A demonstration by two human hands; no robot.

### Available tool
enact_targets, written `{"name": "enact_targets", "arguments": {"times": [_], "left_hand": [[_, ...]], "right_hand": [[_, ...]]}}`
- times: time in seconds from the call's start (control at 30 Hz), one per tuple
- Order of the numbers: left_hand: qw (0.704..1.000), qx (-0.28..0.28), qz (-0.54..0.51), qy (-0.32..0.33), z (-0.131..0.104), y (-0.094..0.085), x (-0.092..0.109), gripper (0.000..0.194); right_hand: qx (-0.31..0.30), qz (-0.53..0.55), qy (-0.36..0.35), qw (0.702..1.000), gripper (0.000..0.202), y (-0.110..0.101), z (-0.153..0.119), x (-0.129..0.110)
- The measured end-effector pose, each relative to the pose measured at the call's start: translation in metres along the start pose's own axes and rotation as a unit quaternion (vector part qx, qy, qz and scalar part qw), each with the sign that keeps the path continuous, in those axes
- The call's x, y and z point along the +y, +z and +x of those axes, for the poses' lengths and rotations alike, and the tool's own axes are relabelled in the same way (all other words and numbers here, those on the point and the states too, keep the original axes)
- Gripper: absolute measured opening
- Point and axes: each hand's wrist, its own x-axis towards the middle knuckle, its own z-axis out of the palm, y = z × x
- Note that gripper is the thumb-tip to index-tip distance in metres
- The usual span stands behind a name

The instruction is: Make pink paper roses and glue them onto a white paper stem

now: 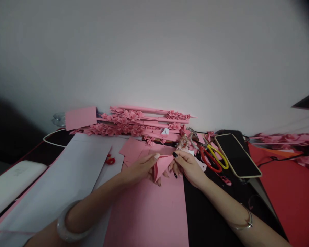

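The left hand (pixel 141 167) and right hand (pixel 192 168) come close together, both pinching one folded pink paper (pixel 162 167) between thumbs and fingers. It sits just above a large pink sheet (pixel 151 212) on the table (pixel 199 216). Each hand grips an upper corner, with fingers curled beneath — probably to steady the layers, since the left edge gapes open.

Finished-looking paper flowers (pixel 131 129) lie bundled along the wall, perhaps so their petals escape crushing. The tools with red and yellow handles (pixel 217 169) rest beside the right hand, handles angled towards the person — handy for reaching, it seems. A phone (pixel 238 156) lies just past them, screen up and dark.
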Motion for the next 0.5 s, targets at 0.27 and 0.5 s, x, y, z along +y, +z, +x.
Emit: {"name": "enact_targets", "arguments": {"times": [0.27,0.5], "left_hand": [[0.983,0.074,0.158,0.048,0.0042,-0.0072,-0.0044,0.036],[0.952,0.166,0.241,0.085,0.0024,-0.0033,-0.0028,0.024]], "right_hand": [[-0.019,-0.006,-0.004,1.0,0.032,0.0013,-0.0027,-0.0001],[-0.041,-0.048,0.02,0.998,0.035,0.0084,-0.0042,0.0009]]}}
